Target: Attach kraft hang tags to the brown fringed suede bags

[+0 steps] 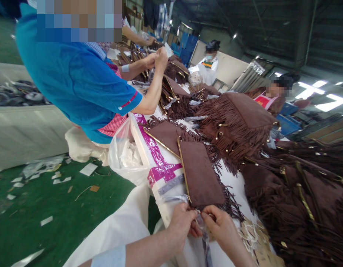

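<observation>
A flat brown fringed pouch (201, 172) with a gold zip edge lies on the table just beyond my hands. At its near corner both hands meet. My left hand (184, 220) is closed, its fingers curled around a plastic-wrapped strap (207, 246) that hangs down between the hands. The thumb and forefinger of my right hand (220, 224) pinch at a small spot beside the left fingertips; what they hold is too small to make out. A second brown pouch (166, 137) lies partly under the first one.
Brown fringed bags are stacked (235, 118) beyond and heaped (296, 193) at the right. White strings (251, 235) lie on cardboard near my right wrist. A clear plastic bag (129, 154) hangs at the table's left edge. A co-worker in a blue shirt (77, 81) works at left; others are farther back.
</observation>
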The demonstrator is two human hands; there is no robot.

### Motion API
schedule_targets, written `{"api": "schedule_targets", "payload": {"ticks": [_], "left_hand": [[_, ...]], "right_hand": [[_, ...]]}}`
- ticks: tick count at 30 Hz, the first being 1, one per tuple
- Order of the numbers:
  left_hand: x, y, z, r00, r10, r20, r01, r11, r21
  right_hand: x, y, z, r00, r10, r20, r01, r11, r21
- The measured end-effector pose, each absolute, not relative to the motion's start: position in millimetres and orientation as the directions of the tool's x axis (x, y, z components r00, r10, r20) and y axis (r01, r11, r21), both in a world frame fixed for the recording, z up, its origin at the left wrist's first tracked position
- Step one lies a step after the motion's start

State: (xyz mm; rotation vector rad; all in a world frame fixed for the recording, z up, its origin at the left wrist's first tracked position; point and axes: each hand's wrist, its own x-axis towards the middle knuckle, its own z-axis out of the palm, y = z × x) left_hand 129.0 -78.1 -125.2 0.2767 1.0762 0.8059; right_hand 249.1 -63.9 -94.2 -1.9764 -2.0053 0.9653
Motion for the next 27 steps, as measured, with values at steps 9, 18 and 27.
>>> {"api": "schedule_targets", "payload": {"ticks": [9, 18, 27], "left_hand": [[129, -79, -123, 0.233, 0.695, -0.680, -0.419, 0.703, 0.575], [128, -78, -121, 0.233, 0.691, -0.684, -0.388, 0.711, 0.586], [129, -78, -123, 0.222, 0.703, -0.676, -0.387, 0.700, 0.601]], "right_hand": [[251, -64, -96, -0.080, 0.956, -0.281, 0.827, -0.094, -0.554], [259, -63, -95, -0.075, 0.933, -0.351, 0.830, -0.136, -0.540], [261, -65, -101, -0.035, 0.980, -0.197, 0.758, -0.102, -0.644]]}}
